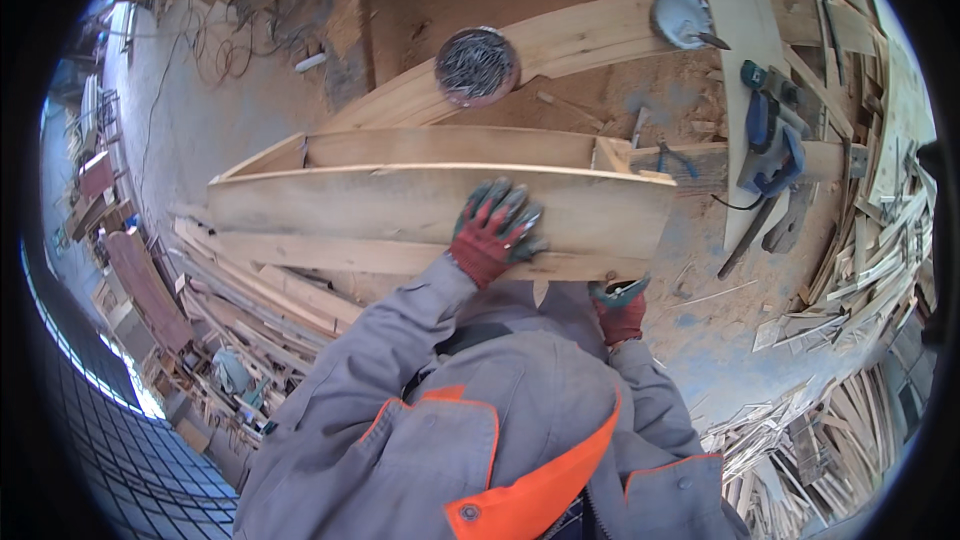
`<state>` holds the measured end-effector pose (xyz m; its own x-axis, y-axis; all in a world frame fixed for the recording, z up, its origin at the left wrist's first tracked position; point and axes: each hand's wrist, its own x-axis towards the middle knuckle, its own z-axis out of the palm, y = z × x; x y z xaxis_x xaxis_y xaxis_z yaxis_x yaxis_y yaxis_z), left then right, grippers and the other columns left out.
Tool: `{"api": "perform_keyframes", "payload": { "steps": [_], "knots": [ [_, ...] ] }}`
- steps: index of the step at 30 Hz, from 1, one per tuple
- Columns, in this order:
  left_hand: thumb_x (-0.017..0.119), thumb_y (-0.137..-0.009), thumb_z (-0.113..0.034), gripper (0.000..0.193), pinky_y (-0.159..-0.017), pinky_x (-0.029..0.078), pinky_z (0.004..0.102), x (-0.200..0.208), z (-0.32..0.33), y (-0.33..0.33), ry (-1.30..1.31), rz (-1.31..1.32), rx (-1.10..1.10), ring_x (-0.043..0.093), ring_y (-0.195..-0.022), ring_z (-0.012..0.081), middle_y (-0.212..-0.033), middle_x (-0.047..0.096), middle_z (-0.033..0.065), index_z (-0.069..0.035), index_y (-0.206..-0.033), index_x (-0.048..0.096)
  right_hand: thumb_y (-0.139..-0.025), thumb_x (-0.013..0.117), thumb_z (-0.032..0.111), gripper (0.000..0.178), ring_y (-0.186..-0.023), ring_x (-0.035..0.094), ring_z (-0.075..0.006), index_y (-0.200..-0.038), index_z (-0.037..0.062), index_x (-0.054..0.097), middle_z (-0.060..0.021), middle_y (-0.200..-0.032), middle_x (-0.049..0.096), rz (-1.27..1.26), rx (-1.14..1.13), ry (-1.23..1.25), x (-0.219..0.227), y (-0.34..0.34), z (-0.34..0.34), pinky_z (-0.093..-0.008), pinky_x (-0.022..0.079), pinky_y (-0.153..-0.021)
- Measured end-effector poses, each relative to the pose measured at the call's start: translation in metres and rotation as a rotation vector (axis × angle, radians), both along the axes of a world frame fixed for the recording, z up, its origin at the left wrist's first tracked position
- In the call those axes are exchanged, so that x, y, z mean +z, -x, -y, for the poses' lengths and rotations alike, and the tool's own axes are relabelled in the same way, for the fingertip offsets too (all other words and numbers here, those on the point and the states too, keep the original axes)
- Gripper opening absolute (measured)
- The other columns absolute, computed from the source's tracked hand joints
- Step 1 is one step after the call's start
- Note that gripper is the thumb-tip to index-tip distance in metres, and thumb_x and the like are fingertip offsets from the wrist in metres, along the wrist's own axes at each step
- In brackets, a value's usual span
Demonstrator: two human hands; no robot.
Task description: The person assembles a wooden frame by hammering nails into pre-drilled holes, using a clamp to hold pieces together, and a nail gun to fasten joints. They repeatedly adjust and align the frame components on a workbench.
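Observation:
A long wooden box frame (430, 205) of thin pale boards stands in front of me, its broad side board facing me. My left hand (495, 233), in a red work glove with dark-coated fingers, lies on that board with the fingers stretched and a little apart. Below the frame's right corner, my right hand (620, 312) in a matching glove has its fingers curled. What it holds, if anything, is too hidden to make out. Beyond the frame, a round tub of nails (477, 67) rests on a long wooden plank (590, 35).
At the right, a blue-and-black power tool (772, 145) lies on an upright-running board (735, 0). A pale round container (682, 18) stands at the far right. Stacked planks (270, 285) lie left of me, and heaped wood scraps (830, 450) cover the right side. Sawdust covers the floor.

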<state>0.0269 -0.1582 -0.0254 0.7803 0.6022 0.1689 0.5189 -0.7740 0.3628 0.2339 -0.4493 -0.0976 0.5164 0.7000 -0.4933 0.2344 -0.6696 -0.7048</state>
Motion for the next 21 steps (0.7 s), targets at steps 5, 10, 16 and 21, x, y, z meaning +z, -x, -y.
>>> {"api": "perform_keyframes", "payload": {
  "steps": [5, 10, 16, 21],
  "knots": [
    [0.073, -0.089, -0.053, 0.058, -0.121, 0.035, 0.0551, -0.009, 0.003, 0.000, 0.019, 0.028, 0.005, 0.045, -0.144, 0.0359, -0.152, 0.052, 0.0114, -0.021, -0.136, 0.063, -0.077, 0.092, 0.037, 0.073, -0.109, 0.072, -0.0297, -0.133, 0.0051, 0.057, -0.0100, -0.121, 0.073, 0.078, 0.097, 0.150, -0.001, -0.009, -0.001, -0.0409, 0.058, -0.091],
    [0.072, -0.089, -0.052, 0.059, -0.122, 0.033, 0.0530, -0.005, 0.003, 0.000, 0.053, 0.003, 0.005, 0.046, -0.144, 0.0343, -0.151, 0.053, 0.0099, -0.020, -0.137, 0.061, -0.079, 0.090, 0.038, 0.070, -0.111, 0.070, -0.0312, -0.131, 0.0044, 0.058, -0.0108, -0.121, 0.073, 0.175, 0.238, 0.136, 0.006, -0.014, -0.006, -0.0410, 0.057, -0.091],
    [0.074, -0.089, -0.053, 0.059, -0.122, 0.033, 0.0532, -0.006, 0.001, -0.001, 0.019, 0.108, 0.016, 0.046, -0.144, 0.0345, -0.150, 0.053, 0.0100, -0.021, -0.137, 0.061, -0.079, 0.090, 0.040, 0.070, -0.109, 0.070, -0.0320, -0.129, 0.0039, 0.057, -0.0119, -0.119, 0.073, 0.141, 0.200, 0.156, 0.008, -0.015, -0.012, -0.0395, 0.057, -0.089],
    [0.075, -0.087, -0.054, 0.059, -0.121, 0.034, 0.0545, 0.000, 0.000, -0.001, 0.018, 0.076, 0.034, 0.046, -0.143, 0.0342, -0.151, 0.052, 0.0093, -0.021, -0.134, 0.064, -0.081, 0.089, 0.039, 0.067, -0.108, 0.071, -0.0306, -0.128, 0.0034, 0.058, -0.0107, -0.116, 0.074, 0.012, 0.089, 0.171, 0.008, -0.014, -0.014, -0.0408, 0.056, -0.091]
  ]
}}
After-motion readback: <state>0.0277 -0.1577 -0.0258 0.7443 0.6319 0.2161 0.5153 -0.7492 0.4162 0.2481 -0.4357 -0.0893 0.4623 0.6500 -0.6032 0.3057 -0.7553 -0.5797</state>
